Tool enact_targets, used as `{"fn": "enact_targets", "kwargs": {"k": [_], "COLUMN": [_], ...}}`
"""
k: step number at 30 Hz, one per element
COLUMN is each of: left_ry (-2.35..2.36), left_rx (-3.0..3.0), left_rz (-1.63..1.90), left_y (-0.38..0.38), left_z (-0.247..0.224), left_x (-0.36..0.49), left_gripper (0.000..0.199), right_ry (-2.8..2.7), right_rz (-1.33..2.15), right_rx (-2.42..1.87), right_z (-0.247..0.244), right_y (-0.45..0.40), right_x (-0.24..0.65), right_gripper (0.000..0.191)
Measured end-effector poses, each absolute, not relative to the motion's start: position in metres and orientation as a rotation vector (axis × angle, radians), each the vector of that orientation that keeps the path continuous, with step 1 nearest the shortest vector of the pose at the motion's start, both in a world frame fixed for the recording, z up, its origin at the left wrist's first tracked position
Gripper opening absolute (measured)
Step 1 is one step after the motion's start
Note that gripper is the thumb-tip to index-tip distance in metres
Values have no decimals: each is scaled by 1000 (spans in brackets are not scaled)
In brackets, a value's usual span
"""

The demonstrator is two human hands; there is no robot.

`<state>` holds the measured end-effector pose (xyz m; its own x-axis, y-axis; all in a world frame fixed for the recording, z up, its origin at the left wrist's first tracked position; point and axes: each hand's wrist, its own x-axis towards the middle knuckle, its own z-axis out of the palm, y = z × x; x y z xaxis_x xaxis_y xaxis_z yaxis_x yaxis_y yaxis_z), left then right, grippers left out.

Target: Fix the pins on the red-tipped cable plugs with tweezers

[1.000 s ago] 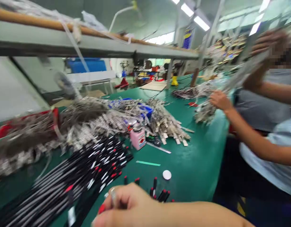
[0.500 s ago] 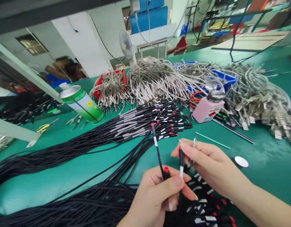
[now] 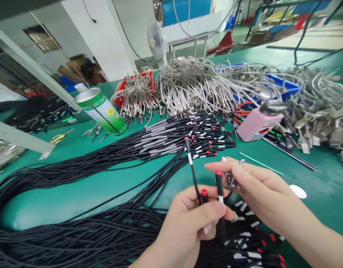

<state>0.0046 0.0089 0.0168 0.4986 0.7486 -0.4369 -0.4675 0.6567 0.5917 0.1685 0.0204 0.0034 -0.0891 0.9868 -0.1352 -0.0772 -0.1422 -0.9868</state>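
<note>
My left hand (image 3: 198,219) is closed on several black cables. One black cable end (image 3: 220,184) with a red tip and a white band stands upright between its thumb and finger. A second red-tipped cable end (image 3: 204,195) pokes up from the fist, and a longer cable (image 3: 191,160) leans away beyond it. My right hand (image 3: 255,182), just right of the upright tip, pinches small shiny metal pieces (image 3: 231,178) whose exact kind I cannot make out. More red-tipped black cables (image 3: 248,238) lie beneath both hands, partly hidden.
A bundle of black cables (image 3: 157,139) crosses the green table. Behind are a green-and-white can (image 3: 101,109), a red bin (image 3: 152,80), grey cables (image 3: 194,85) and a blue bin (image 3: 291,89). A pink bottle (image 3: 257,124), a green stick (image 3: 260,163) and a white disc (image 3: 298,191) are right.
My right fingers have come away from the cable's red tip, which now shows uncovered. Both hands sit slightly further right in view, and the camera view has shifted.
</note>
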Motion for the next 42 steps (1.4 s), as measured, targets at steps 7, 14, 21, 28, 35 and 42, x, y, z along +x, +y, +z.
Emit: {"fn": "enact_targets", "kwargs": {"k": [7,14,21,28,35,42], "left_ry": [710,659,639,662,712,728], "left_rx": [429,383,368,376,423,447], "left_rz": [802,852,853,845,824,829], "left_y": [9,12,12,13,11,12], "left_z": [19,19,18,18,19,20], "left_x": [3,0,0,1,-2,-2], "left_gripper": [15,11,11,16,14,16], "right_ry": [-1155,-1432,-1544,-1536,-1546,-1499], "right_rz": [1226,915,859,860,777,841], "right_rx": [-1107,-1089,-1071,-1086,-1111,-979], "right_z": [13,11,8,7,11,12], "right_y": [13,0,-2,-1,-2,1], "right_x": [171,175,174,172,169,169], "right_gripper": [41,39,40,35,27,33]}}
